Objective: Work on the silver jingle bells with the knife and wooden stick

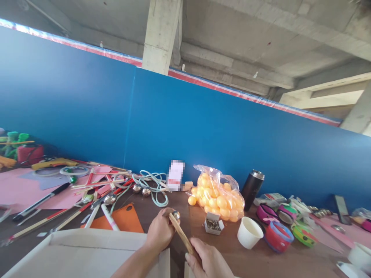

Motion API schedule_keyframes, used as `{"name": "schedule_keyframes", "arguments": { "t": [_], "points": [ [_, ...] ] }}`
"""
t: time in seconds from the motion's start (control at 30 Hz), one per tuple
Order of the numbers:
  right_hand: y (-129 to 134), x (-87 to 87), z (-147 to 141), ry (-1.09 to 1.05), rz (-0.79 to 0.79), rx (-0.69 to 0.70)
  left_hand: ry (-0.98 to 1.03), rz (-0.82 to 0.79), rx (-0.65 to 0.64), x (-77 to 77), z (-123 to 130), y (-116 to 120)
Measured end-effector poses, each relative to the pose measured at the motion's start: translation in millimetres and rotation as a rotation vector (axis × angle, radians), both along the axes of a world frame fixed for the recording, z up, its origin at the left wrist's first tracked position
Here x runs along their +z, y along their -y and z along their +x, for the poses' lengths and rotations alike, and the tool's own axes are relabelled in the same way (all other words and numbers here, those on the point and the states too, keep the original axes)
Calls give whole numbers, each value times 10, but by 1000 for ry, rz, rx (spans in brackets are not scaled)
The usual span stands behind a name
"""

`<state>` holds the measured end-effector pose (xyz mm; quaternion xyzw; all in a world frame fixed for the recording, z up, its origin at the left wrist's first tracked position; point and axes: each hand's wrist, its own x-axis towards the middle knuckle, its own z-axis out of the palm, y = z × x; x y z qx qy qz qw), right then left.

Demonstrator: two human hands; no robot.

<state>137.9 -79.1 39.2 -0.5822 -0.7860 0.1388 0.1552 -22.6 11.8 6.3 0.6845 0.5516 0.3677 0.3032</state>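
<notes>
My left hand (161, 229) is closed around a shiny silver ball (176, 217), which shows at its fingertips. A wooden stick (183, 234) slants from the ball down to my right hand (209, 258), whose fingers are wrapped round its lower part. The stick's upper end overlaps the ball; whether they are joined is hard to tell. Under my left forearm lies an open white cardboard box (95, 251). Right of my hands stands a small box of metal pieces (213, 224), with a bag of orange balls (217, 197) behind it.
Left are an orange sheet (124, 219), silver balls (141, 189), sticks and a black pen (43, 201). Right are a white paper cup (249, 232), a black bottle (252, 189) and colourful tape rolls (278, 236). A blue partition (203, 127) rises behind the table.
</notes>
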Motion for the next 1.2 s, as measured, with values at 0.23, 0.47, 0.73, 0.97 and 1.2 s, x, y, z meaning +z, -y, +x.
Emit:
{"name": "schedule_keyframes", "arguments": {
  "t": [0.23,0.47,0.73,0.97,1.2],
  "points": [
    [16,43,-9,33,-20,-1,-10,-11,7,33,5,23],
    [10,12,0,51,-34,-2,-12,7,5,3,3,15],
    [-3,4,0,32,-28,4,-16,-8,9,5,2,14],
    [-4,-11,10,48,-22,-7,-18,11,3,7,2,20],
    [-12,-15,16,39,-27,-5,-3,10,5,-13,1,11]
  ]
}}
